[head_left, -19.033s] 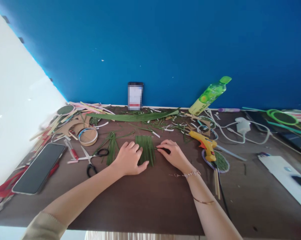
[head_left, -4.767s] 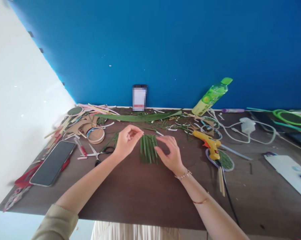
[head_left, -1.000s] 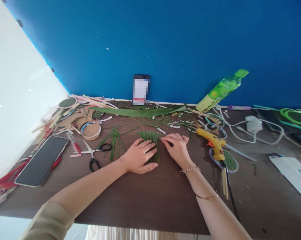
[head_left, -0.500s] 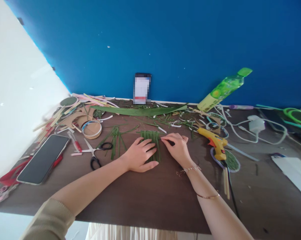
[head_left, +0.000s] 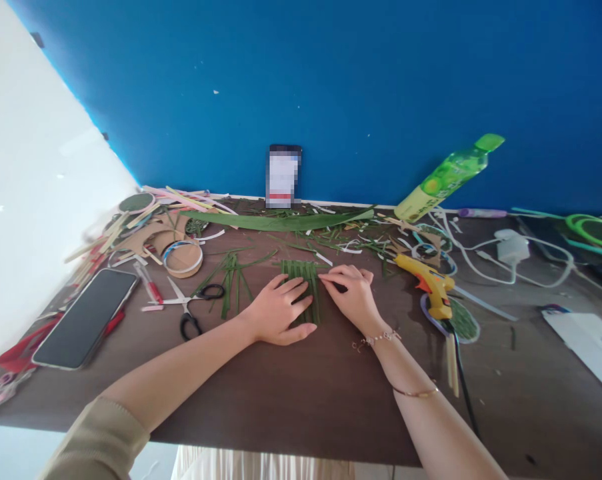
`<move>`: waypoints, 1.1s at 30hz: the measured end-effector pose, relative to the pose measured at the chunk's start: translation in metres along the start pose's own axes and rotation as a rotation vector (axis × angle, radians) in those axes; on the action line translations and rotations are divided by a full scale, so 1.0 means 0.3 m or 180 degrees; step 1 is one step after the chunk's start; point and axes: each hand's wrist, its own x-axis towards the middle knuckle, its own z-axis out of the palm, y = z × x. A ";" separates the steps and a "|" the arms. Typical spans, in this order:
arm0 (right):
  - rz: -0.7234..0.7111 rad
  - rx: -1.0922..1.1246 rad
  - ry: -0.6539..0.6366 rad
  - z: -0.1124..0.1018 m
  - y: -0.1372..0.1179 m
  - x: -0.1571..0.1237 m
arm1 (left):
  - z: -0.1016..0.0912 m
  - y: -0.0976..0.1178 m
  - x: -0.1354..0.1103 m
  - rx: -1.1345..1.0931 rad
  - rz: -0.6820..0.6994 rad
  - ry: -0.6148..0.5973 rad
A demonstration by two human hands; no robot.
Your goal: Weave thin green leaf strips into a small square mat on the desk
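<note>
Blue paint covers the wall point(head_left: 341, 80) in front of me, and below it spreads my dark brown table point(head_left: 261, 393). Taking the mat under my hands as the clock's centre, a long green leaf point(head_left: 285, 223) lies at twelve, well apart from my fingers. A green-capped bottle point(head_left: 448, 180) stands aslant at two. A flat phone point(head_left: 85, 319) rests at nine, far out, and a second, upright phone point(head_left: 283, 177) is at twelve by the wall, its screen towards me, likely so I can glance up at it. The yellow glue gun point(head_left: 425, 287) lies at three, and the open scissors point(head_left: 185, 307) at nine; I judge both were left within easy reach.

My left hand point(head_left: 279, 313) lies palm down, fingers spread over the mat of green strips point(head_left: 308, 269), right in front of me; I take it this pins the loose lengths flat. From three o'clock my right hand point(head_left: 355, 297) meets the mat's edge, thumb and forefinger pinching what looks like one strip's end, a light grip that would suit something so thin.
</note>
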 end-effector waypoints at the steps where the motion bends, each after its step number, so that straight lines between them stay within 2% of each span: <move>1: -0.0037 -0.0015 0.0004 0.000 -0.001 -0.001 | 0.002 0.000 -0.001 0.0034 0.0007 0.0021; 15: -0.0184 -0.0260 0.0039 -0.007 -0.008 -0.003 | 0.006 0.002 -0.001 0.0112 -0.0024 0.0162; 33: -0.0287 -0.0384 0.0027 -0.016 -0.018 0.000 | 0.001 -0.003 -0.002 -0.0110 0.0065 0.0032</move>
